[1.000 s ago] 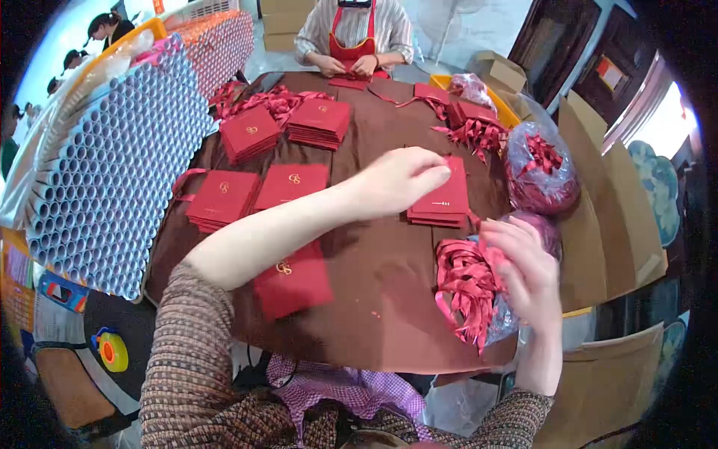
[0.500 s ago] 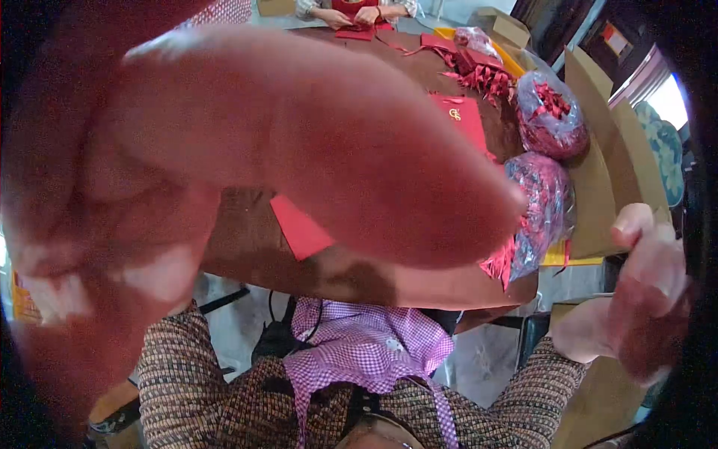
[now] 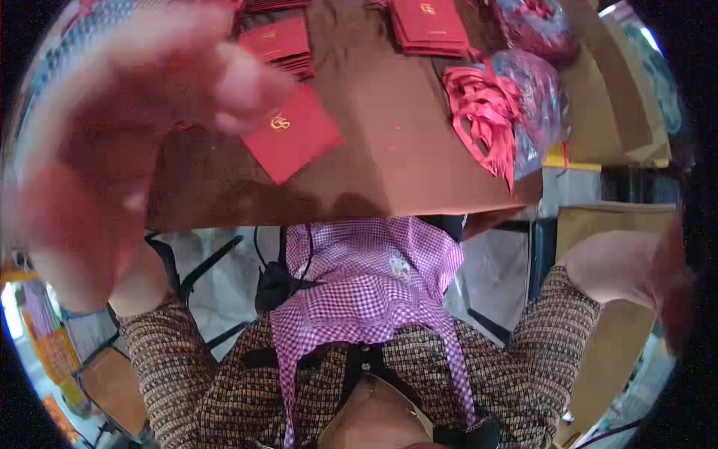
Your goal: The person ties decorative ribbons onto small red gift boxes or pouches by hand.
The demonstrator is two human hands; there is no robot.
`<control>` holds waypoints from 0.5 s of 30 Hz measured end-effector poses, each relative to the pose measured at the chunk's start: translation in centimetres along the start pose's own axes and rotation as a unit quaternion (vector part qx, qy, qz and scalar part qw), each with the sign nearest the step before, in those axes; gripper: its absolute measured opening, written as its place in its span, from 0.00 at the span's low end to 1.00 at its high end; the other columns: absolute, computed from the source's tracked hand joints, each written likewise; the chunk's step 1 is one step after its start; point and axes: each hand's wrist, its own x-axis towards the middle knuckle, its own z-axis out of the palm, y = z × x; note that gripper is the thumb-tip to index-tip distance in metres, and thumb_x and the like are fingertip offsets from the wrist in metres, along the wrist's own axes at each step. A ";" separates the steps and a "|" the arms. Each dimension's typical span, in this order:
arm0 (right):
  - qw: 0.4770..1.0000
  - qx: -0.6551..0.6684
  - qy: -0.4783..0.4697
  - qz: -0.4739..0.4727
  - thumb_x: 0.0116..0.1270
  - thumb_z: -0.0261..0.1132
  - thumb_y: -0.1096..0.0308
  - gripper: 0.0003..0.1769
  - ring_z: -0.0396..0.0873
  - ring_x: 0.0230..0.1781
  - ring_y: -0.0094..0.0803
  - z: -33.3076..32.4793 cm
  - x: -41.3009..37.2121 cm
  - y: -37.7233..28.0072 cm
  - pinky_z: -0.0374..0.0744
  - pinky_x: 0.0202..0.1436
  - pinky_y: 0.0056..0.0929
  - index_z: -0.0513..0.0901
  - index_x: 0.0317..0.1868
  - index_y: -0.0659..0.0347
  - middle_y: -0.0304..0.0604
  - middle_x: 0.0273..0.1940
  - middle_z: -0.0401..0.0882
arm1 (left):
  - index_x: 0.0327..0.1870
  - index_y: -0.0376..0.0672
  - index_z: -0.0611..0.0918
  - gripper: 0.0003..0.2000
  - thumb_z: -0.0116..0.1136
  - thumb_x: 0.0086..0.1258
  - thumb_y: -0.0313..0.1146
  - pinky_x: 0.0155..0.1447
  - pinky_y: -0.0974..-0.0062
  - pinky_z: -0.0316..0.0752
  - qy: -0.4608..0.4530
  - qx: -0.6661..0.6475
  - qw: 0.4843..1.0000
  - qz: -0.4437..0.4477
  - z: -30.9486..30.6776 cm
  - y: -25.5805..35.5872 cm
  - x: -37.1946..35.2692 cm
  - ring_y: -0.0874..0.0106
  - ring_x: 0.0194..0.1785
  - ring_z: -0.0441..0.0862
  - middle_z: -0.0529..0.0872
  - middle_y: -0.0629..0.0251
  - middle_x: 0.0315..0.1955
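Observation:
My left hand (image 3: 112, 150), blurred by motion and very close to the camera, fills the upper left. Its fingertips overlap the corner of a red card with a gold emblem (image 3: 299, 146), which lies tilted on the brown tabletop (image 3: 374, 179). Just behind that card is a stack of red cards (image 3: 275, 37). Far to the right, my right hand (image 3: 673, 284) is dark and smeared at the edge of the view, its fingers mostly hidden. The nearest things to it are cardboard and the floor beside the table.
A bundle of red ribbons (image 3: 486, 112) spills from a clear plastic bag (image 3: 537, 101) at the table's right. Behind it lies another filled bag (image 3: 535, 30). A second card stack (image 3: 428, 30) sits at the back. Cardboard (image 3: 621, 97) stands along the right side.
The view has tipped downward. My left hand has drawn back toward the upper left, uncovering the table, cards and ribbons. My right hand has moved closer to the right edge.

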 end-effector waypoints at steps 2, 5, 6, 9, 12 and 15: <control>0.999 0.012 0.033 -0.012 0.63 0.56 0.60 0.21 0.77 0.42 0.40 9.1 4.2 -3.5 0.75 0.51 0.36 0.76 0.43 0.75 0.55 0.42 0.78 | 0.52 0.27 0.77 0.29 0.48 0.67 0.51 0.59 0.63 0.71 0.022 0.166 0.980 -0.104 -0.1 -0.3 -1.1 0.56 0.51 0.79 0.81 0.44 0.45; 0.995 0.028 0.086 -0.043 0.64 0.56 0.59 0.24 0.79 0.44 0.41 15.9 6.3 -6.4 0.76 0.52 0.37 0.78 0.43 0.78 0.58 0.43 0.79 | 0.49 0.32 0.79 0.14 0.54 0.64 0.26 0.55 0.73 0.72 -0.003 0.333 0.928 -0.169 -1.1 -5.6 -2.9 0.67 0.49 0.81 0.84 0.55 0.43; 0.995 0.022 0.062 0.081 0.63 0.57 0.63 0.18 0.80 0.42 0.37 17.3 5.8 -6.8 0.77 0.49 0.30 0.80 0.41 0.74 0.53 0.41 0.81 | 0.48 0.32 0.80 0.13 0.58 0.64 0.27 0.55 0.72 0.73 0.043 0.353 0.915 -0.190 -1.4 -8.2 -3.8 0.66 0.49 0.81 0.84 0.54 0.43; 0.980 -0.076 -0.063 0.173 0.62 0.61 0.72 0.11 0.80 0.41 0.34 20.3 1.8 2.0 0.76 0.47 0.30 0.82 0.43 0.68 0.47 0.38 0.82 | 0.46 0.33 0.78 0.14 0.60 0.62 0.30 0.53 0.61 0.74 0.062 0.522 0.843 -0.113 -3.2 -15.9 -7.0 0.50 0.47 0.79 0.82 0.47 0.43; 0.948 -0.162 -0.073 0.263 0.62 0.62 0.68 0.13 0.81 0.44 0.49 24.5 -4.7 8.6 0.77 0.48 0.37 0.81 0.44 0.68 0.56 0.41 0.82 | 0.50 0.30 0.77 0.18 0.61 0.62 0.33 0.58 0.58 0.71 0.092 0.549 0.811 -0.177 -3.8 -19.7 -8.5 0.47 0.53 0.76 0.80 0.43 0.48; 0.931 -0.283 -0.006 0.232 0.62 0.62 0.68 0.13 0.78 0.45 0.50 27.7 -9.9 12.7 0.74 0.51 0.43 0.81 0.45 0.64 0.53 0.41 0.81 | 0.48 0.31 0.78 0.20 0.61 0.62 0.38 0.53 0.55 0.71 0.078 0.584 0.775 -0.226 -3.9 -20.8 -8.4 0.49 0.50 0.78 0.82 0.46 0.45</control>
